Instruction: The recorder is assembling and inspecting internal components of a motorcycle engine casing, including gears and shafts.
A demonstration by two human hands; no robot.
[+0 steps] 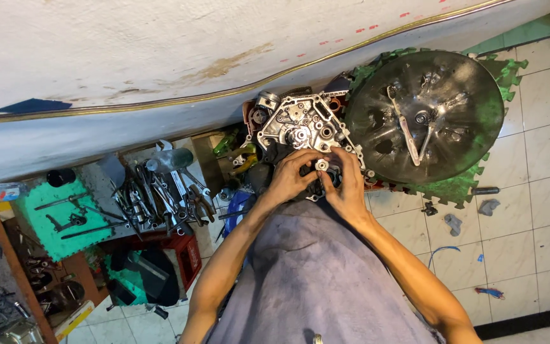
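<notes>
While both hands meet over it, a small round metal part (321, 165) sits at the lower edge of a silver engine case (302, 124), which lies on the floor just below the white wall. The left hand (289, 175) comes in from the lower left with its wrist bent and its fingers curled, the fingertips pressed against the case right beside the round part. The right hand (349, 188) reaches in from the lower right, its fingers stretched forward and closed around the same part from the other side (whether it truly pinches the part or only rests on it, I cannot tell). Both forearms run back toward the camera on either side of a grey cloth (316, 280) covering the person's lap.

Just right of the case a large dark round tray (472, 102) rests on a green foam mat (453, 188), with a few small pieces lying inside it. Left of the case, a heap of wrenches (157, 191) fills a metal box, near a red crate (186, 251). White floor tiles (529, 191) spread out to the right.
</notes>
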